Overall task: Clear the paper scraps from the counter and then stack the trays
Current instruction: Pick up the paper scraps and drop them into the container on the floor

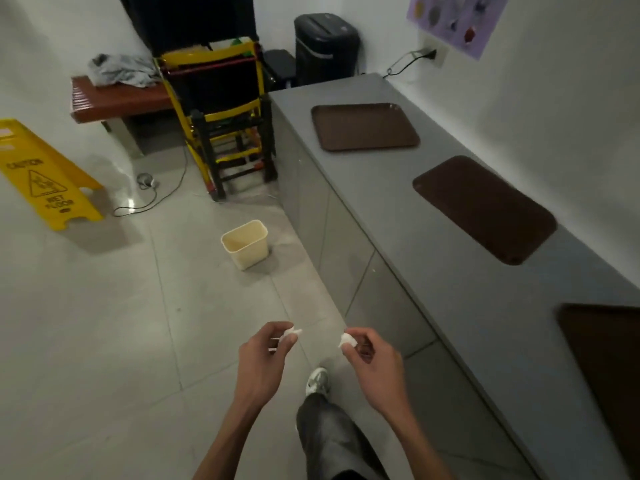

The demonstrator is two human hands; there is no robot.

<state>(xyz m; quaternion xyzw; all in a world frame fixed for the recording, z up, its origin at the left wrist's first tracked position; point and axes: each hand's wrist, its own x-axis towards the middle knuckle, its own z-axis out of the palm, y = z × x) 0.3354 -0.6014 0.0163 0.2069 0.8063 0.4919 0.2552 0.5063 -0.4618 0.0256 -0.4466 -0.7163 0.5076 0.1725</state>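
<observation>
Grey tile floor runs alongside a long grey counter [450,271] against the white wall, and no paper is visible on the counter top. On it lie 3 brown trays, well apart and unstacked: far tray [363,126], middle tray [485,209], near tray [606,368] cut by the frame edge. Left hand [263,358] pinches a white paper scrap [289,334] in closed fingertips; right hand [374,365] grips another scrap [346,340] likewise. Both hang over the floor, well short of the beige bin [246,244]. Clearing looks nearly finished, with dropping the scraps and all stacking left.
</observation>
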